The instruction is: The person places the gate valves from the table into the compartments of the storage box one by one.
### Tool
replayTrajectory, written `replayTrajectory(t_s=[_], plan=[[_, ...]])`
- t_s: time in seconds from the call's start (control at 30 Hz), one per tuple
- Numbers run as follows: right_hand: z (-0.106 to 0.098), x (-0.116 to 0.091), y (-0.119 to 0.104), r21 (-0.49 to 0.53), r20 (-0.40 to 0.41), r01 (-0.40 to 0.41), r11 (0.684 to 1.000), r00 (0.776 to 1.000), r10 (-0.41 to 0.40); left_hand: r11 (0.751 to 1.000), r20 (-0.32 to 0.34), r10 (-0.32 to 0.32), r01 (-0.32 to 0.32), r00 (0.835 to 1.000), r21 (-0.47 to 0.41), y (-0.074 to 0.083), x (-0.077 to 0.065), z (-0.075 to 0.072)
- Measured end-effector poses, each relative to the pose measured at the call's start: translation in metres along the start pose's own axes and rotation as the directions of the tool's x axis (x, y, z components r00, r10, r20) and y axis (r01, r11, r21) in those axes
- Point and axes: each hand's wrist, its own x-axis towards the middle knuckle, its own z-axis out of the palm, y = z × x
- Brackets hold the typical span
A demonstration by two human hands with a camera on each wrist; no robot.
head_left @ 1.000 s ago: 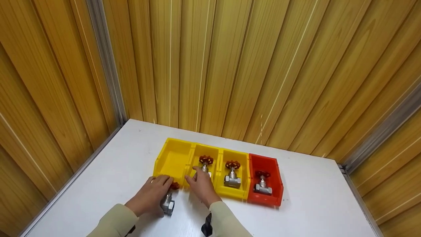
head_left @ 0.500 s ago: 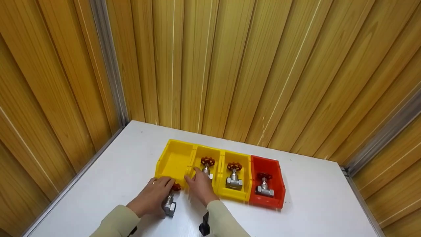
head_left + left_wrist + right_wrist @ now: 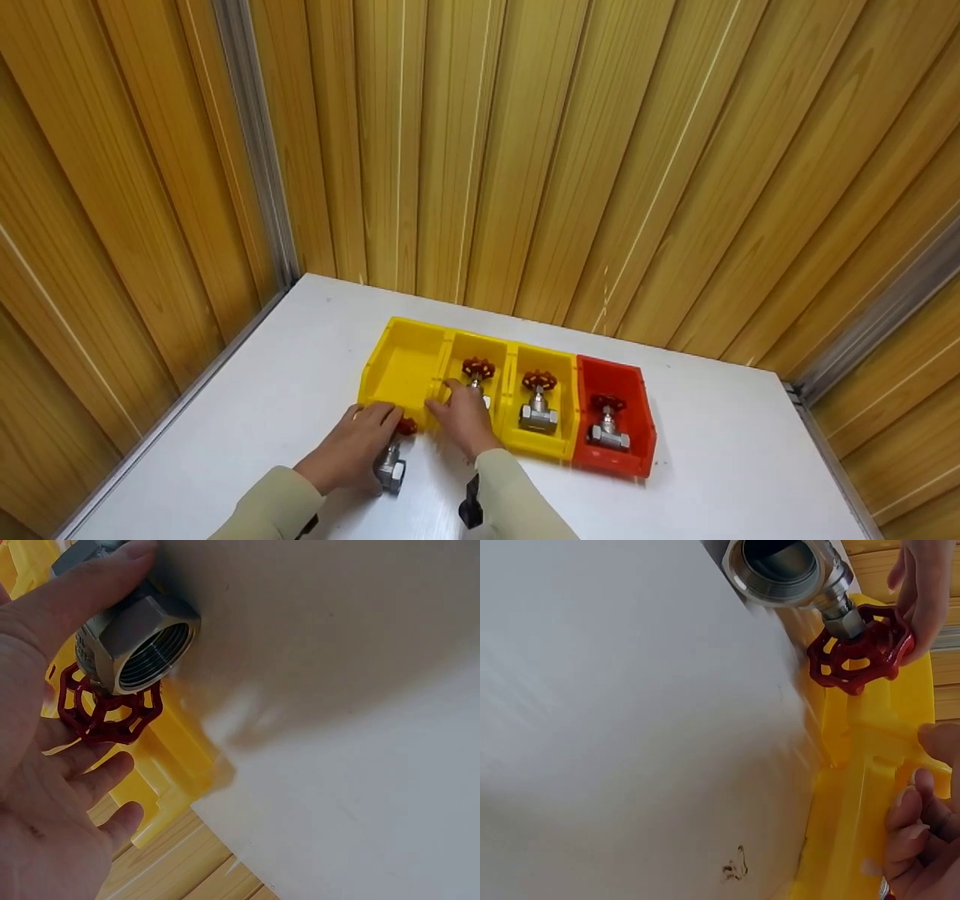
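Note:
My left hand (image 3: 351, 448) holds a metal gate valve (image 3: 391, 471) with a red handwheel (image 3: 110, 706) at the front of the leftmost yellow bin (image 3: 405, 364). In the left wrist view the thumb lies across the valve body, and the threaded opening faces the camera. My right hand (image 3: 463, 421) grips the second yellow bin (image 3: 457, 351) near its left wall, thumb and curled fingers at the edge. Inside that bin stands another valve (image 3: 478, 369), partly hidden behind the right hand. The leftmost bin's visible inside holds nothing.
A third yellow bin (image 3: 568, 405) holds a valve (image 3: 538, 412), and a red bin (image 3: 645, 420) at the right end holds another (image 3: 608, 431). The row stands on a white table (image 3: 720, 450), with wood-look panels (image 3: 525, 150) behind.
The head view has shifted slightly, so the bins and hands sit a little farther right in it. Both hands keep nearly the same place and hold against the valve and bin.

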Motion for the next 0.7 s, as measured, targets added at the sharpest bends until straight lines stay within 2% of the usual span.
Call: replayTrajectory(t_s=[0.13, 0.33, 0.7], plan=[[-0.0031, 0.0016, 0.0016, 0.001, 0.009, -0.005, 1.000, 1.000, 0.005, 1.000, -0.019, 0.013, -0.013, 1.000, 0.006, 0.0006, 0.0004, 0.0005], [-0.0037, 0.0026, 0.0027, 0.021, 0.012, -0.057, 0.998, 0.998, 0.057, 0.999, -0.039, 0.040, -0.039, 0.998, 0.033, 0.0007, -0.0006, 0.0007], [0.0015, 0.0028, 0.0055, -0.023, -0.002, -0.049, 0.999, 0.999, 0.049, 0.999, -0.040, 0.022, -0.021, 0.999, 0.034, -0.0001, 0.0000, 0.0025]])
